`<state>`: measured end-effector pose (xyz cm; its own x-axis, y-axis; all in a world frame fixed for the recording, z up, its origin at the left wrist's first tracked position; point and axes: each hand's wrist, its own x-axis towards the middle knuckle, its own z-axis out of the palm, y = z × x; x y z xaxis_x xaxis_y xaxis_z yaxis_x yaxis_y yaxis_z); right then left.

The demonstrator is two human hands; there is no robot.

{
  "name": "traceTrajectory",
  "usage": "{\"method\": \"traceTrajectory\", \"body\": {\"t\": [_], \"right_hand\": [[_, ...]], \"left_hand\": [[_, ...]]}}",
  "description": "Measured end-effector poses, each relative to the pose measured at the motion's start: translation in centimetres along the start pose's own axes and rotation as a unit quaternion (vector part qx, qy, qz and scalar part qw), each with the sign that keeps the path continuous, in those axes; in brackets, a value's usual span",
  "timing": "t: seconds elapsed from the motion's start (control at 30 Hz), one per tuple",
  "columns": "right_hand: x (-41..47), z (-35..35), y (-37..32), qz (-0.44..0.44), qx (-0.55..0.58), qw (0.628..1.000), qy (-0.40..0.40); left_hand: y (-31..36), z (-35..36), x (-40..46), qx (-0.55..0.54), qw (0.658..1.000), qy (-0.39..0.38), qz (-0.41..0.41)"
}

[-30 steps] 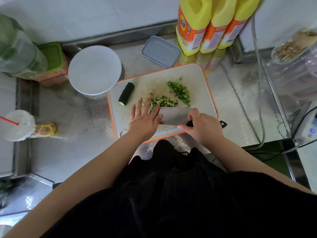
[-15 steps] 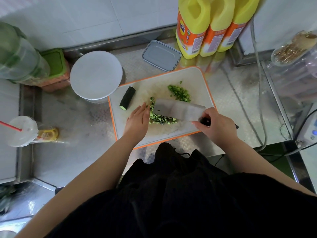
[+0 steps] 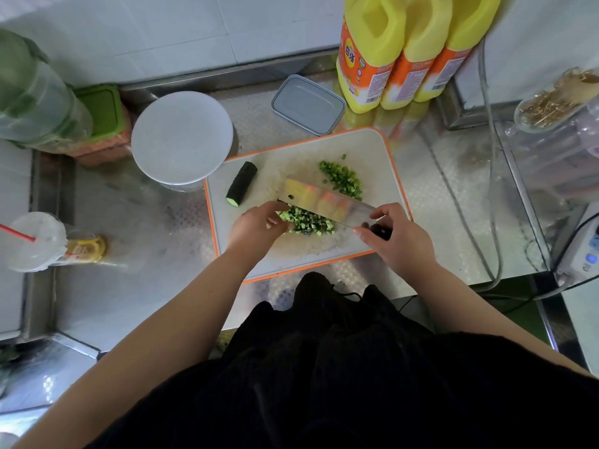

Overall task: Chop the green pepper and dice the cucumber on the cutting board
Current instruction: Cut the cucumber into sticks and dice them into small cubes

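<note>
1. Two hands work mid-frame: the right hand grasps the dark handle of the cleaver, whose broad blade lies tilted across the board.
2. Left hand, fingers curled, touches the diced cucumber at the blade's near edge; whether it pinches any I cannot tell.
3. Chopped pepper sits in a heap just beyond the blade, partly hidden by it.
4. An uncut cucumber stub lies at the board's left edge, apart from both heaps.
5. Crowding the board: a round white lid at upper left, a grey box above, three yellow bottles at upper right.
6. Far left, a cup with a red straw; cables run down the right.
</note>
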<state>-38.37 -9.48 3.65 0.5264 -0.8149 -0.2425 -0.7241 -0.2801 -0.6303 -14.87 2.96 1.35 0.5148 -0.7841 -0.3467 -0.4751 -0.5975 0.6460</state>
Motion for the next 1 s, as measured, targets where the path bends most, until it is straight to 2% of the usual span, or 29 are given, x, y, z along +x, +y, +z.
{"method": "traceTrajectory", "body": {"t": [0.07,0.13,0.27,0.3,0.4,0.5,0.6,0.73,0.87,1.0], "right_hand": [[0.1,0.0,-0.1,0.014,0.008,1.000,-0.006],[0.1,-0.1,-0.2,0.024,0.013,1.000,-0.006],[0.1,0.1,-0.8,0.042,0.037,0.998,-0.015],[0.1,0.1,-1.1,0.049,0.049,0.997,-0.022],[-0.1,0.5,-1.7,0.072,0.098,0.992,-0.037],[-0.1,0.8,-2.3,0.088,0.124,0.987,-0.053],[0.1,1.0,-3.0,0.097,0.138,0.982,-0.083],[0.9,1.8,-4.2,0.109,0.121,0.981,-0.105],[1.5,3.1,-5.8,0.098,0.083,0.978,-0.162],[1.8,5.2,-8.1,0.066,0.030,0.974,-0.213]], "left_hand": [[-0.5,0.1,0.2,0.052,0.997,-0.013,0.051],[-0.9,0.1,0.7,0.100,0.992,0.012,0.076],[-1.3,-1.4,2.6,0.097,0.985,0.139,-0.012],[-1.5,-1.9,3.3,0.105,0.982,0.148,-0.045],[-2.1,-3.1,4.9,0.129,0.982,0.092,-0.105],[-2.8,-3.7,5.9,0.135,0.983,0.058,-0.109],[-2.9,-4.1,6.4,0.076,0.985,0.063,-0.139],[-3.5,-3.9,5.0,-0.065,0.974,0.036,-0.215],[-4.6,-2.4,1.5,-0.201,0.947,0.045,-0.246],[-5.0,-0.2,-1.8,-0.276,0.919,0.053,-0.277]]}}
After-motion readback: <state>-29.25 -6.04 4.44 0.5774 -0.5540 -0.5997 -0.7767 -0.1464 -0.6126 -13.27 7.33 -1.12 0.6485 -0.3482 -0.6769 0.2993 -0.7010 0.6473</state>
